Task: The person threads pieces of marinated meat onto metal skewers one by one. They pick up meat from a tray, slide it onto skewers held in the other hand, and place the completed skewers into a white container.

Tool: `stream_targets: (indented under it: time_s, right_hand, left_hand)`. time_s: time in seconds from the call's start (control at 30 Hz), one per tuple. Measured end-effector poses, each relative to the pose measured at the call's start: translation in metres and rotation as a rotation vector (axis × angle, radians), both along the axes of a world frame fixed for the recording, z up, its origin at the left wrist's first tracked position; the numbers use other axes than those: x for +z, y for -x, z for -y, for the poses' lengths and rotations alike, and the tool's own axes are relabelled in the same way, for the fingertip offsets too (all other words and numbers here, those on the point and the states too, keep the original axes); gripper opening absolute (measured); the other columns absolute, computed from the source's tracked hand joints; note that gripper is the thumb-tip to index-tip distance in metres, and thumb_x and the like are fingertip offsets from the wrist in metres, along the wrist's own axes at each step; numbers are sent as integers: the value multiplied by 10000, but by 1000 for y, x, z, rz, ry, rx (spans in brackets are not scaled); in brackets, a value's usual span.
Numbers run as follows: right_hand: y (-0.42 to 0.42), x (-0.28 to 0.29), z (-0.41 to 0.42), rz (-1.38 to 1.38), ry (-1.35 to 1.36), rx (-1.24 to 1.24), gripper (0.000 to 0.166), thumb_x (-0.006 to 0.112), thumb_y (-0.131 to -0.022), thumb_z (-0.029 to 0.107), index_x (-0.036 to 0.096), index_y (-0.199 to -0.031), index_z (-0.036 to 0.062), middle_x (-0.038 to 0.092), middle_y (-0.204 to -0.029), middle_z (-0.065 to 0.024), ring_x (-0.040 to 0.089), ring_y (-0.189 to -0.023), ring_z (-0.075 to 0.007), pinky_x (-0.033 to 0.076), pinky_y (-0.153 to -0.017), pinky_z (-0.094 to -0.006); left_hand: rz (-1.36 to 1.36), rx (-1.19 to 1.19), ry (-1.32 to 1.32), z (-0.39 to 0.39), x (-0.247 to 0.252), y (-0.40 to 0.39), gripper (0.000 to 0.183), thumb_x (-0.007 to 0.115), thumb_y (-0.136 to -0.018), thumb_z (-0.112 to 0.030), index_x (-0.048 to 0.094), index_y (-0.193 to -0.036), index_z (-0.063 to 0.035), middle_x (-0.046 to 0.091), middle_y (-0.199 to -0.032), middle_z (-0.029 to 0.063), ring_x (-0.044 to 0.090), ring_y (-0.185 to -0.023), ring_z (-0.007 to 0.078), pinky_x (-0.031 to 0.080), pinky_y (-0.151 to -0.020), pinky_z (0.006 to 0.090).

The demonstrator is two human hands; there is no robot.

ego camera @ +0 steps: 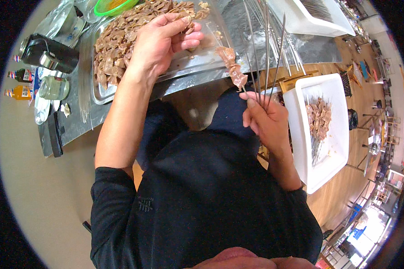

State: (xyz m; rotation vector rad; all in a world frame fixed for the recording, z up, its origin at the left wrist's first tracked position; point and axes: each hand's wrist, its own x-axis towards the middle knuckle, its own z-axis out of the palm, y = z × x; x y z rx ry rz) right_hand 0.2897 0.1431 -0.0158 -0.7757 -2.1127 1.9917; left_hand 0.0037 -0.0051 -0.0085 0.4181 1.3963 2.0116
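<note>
My left hand (170, 40) is raised over a metal tray (102, 97) heaped with pieces of brown meat (112, 57). A small piece of meat is pinched between its thumb and fingers. Lower and to the right, my right hand (267, 117) grips several thin metal skewers (266, 50), which fan out upward. One of them carries a few folded meat pieces (234, 69) just above my fingertips. More bare skewers (294, 53) lie on the metal table beyond.
A white bin (340, 134) at the right holds loaded skewers; another white bin (309, 28) with bare skewers stands at the top right. At the left are a glass jar (55, 88), a black container (65, 57), bottles (22, 93), and a skewer bundle (85, 77). A green basket (102, 13) adjoins the tray.
</note>
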Motion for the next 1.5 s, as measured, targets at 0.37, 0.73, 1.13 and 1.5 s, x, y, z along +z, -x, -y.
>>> stream_targets:
  time_s: [0.37, 0.73, 1.13, 1.5]
  right_hand:
    - [-1, -2, 5, -63, 75, -36, 293, 583, -1071, 117, 687, -1323, 8, 700, -769, -15, 396, -545, -2, 277, -492, -188]
    - [-4, 0, 4, -9, 104, -1, 281, 589, -1081, 157, 696, -1306, 26, 710, -803, -13, 396, -559, 3, 283, -498, -191]
    - [-14, 2, 2, -16, 87, 35, 322, 592, -1073, 194, 689, -1314, 2, 712, -786, -18, 435, -558, -10, 330, -508, -191]
    - [-31, 18, 8, -77, 17, -30, 302, 581, -1058, 156, 681, -1266, -37, 701, -773, -23, 426, -550, -18, 343, -511, -204]
  left_hand:
    - [-224, 173, 26, 47, 72, 13, 157, 629, -1030, -23, 693, -1129, 82, 743, -1012, 147, 721, -840, 208, 597, -739, 304]
    - [-1369, 67, 767, 54, 44, 8, 298, 749, -926, -219, 747, -1184, -69, 769, -1041, 204, 758, -921, 333, 598, -841, 426]
    - [-1551, 14, 1150, 63, 2, -41, 158, 646, -907, -152, 706, -934, -8, 683, -929, 228, 690, -923, 441, 572, -803, 548]
    - [-1592, 56, 908, 66, -4, -39, 119, 573, -835, 8, 653, -922, 18, 664, -906, 238, 642, -927, 445, 526, -848, 523]
